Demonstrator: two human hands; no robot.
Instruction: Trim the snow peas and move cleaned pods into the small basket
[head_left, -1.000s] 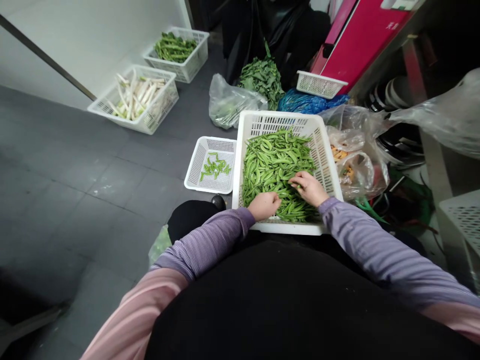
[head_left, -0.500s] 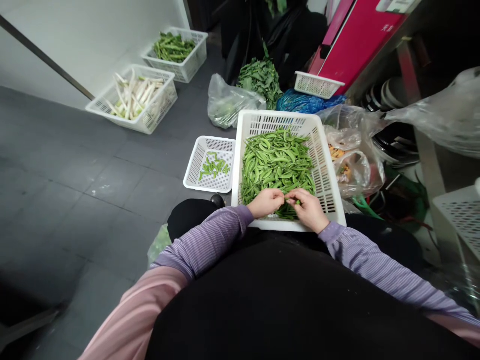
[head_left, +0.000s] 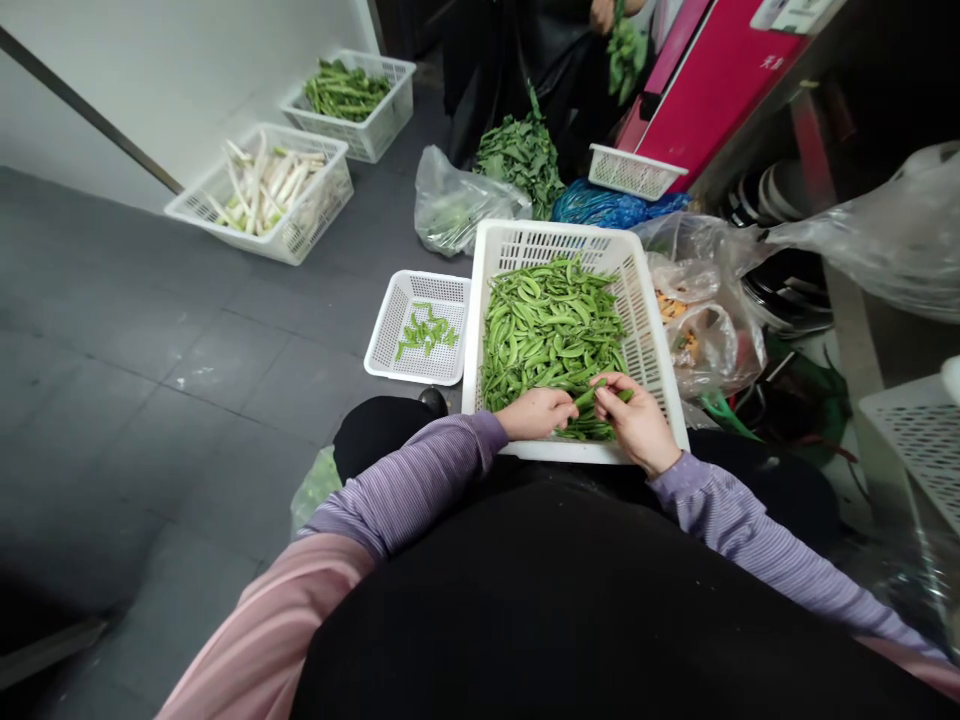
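Green pea pods (head_left: 555,320) fill a large white basket (head_left: 654,350) resting at my lap. Over its near end, my right hand (head_left: 637,425) pinches a pea pod (head_left: 590,397) between thumb and fingers, and another green pod end shows by its fingers. Just to the left, my left hand (head_left: 536,412) is closed, fingertips pressed together close to that pod's left end; whatever lies in them is too small to make out. A smaller white basket (head_left: 379,340) beside the large one has a few pods and pieces in it.
White baskets of pale stalks (head_left: 274,190) and green stems (head_left: 349,90) stand by the wall. Ahead are a clear bag (head_left: 450,205), leafy greens (head_left: 521,155), a blue bag (head_left: 600,205) and another person's hand (head_left: 602,15) with greens. Plastic bags (head_left: 709,330) crowd the right side.
My hands have come apart, the right one shifting right with a pod now showing in its fingers. At the top, the other person's hand and greens have come into view further right.
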